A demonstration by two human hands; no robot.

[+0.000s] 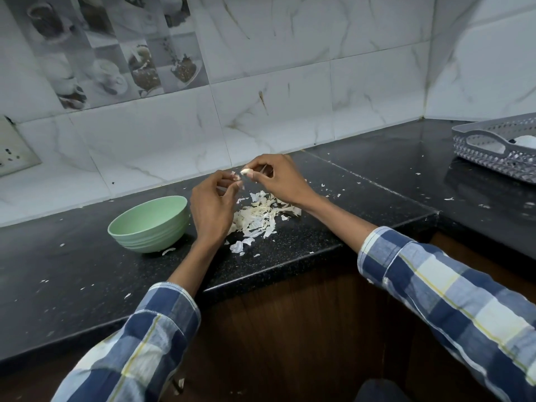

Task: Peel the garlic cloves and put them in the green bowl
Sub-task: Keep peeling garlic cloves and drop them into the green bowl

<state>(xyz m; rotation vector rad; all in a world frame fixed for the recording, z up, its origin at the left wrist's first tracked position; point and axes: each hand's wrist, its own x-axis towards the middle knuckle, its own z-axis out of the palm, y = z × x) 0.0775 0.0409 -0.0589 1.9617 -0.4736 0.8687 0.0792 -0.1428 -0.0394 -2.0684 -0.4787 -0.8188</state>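
Observation:
A pale garlic clove is pinched between the thumb and fingers of my right hand, held above the black counter. My left hand is just left of it, its fingertips pinching a scrap of white skin beside the clove. The green bowl stands on the counter to the left of my left hand; its inside is hidden from this angle. A heap of white garlic peels lies under and between my hands.
The black counter has a front edge close to my forearms, with peel flakes scattered over it. A grey perforated tray sits at the far right. A wall socket is at the left on the tiled wall.

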